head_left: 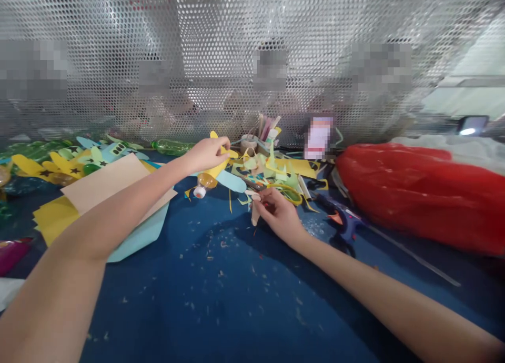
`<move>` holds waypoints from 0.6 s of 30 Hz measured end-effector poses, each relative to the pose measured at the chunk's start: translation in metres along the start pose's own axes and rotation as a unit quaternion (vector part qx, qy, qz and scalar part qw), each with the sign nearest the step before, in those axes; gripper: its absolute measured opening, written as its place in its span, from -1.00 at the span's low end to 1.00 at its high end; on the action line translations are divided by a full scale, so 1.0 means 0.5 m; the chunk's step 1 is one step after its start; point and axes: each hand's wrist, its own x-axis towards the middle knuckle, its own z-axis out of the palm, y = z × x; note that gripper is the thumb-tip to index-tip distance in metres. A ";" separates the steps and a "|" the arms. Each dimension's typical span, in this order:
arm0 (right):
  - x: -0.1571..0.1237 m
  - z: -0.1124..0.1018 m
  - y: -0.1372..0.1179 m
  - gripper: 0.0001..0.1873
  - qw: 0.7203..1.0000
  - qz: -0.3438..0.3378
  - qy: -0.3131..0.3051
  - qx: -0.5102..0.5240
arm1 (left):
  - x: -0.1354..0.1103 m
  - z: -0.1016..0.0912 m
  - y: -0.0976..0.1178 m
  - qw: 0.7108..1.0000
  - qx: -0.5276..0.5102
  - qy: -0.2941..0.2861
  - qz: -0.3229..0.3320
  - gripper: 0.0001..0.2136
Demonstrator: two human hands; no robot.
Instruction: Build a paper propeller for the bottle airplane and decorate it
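My left hand (213, 152) is closed on the rear of a toy plane made from a small bottle (205, 182), with its fingers bent over the yellow paper. The bottle's white cap points toward me, and a light blue paper wing (232, 182) sticks out to the right. Just right of that wing, my right hand (281, 215) pinches a small cream paper cutout (255, 214) between thumb and fingers. Part of the cutout hangs down below the fingertips. Both hands are above the blue table (221, 305).
Paper scraps (288, 173) are heaped behind my right hand. A glue gun (349, 221) and a red plastic bag (414, 194) lie to the right. Paper sheets (114, 181) lie under my left forearm. Finished-looking paper planes (71, 165) sit at the far left. A metal mesh (221, 47) stands behind.
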 end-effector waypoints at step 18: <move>-0.026 -0.011 -0.085 -0.84 0.919 -0.264 -0.040 -0.289 | -0.210 0.074 0.026 0.921 -0.345 -0.181 0.000 -0.57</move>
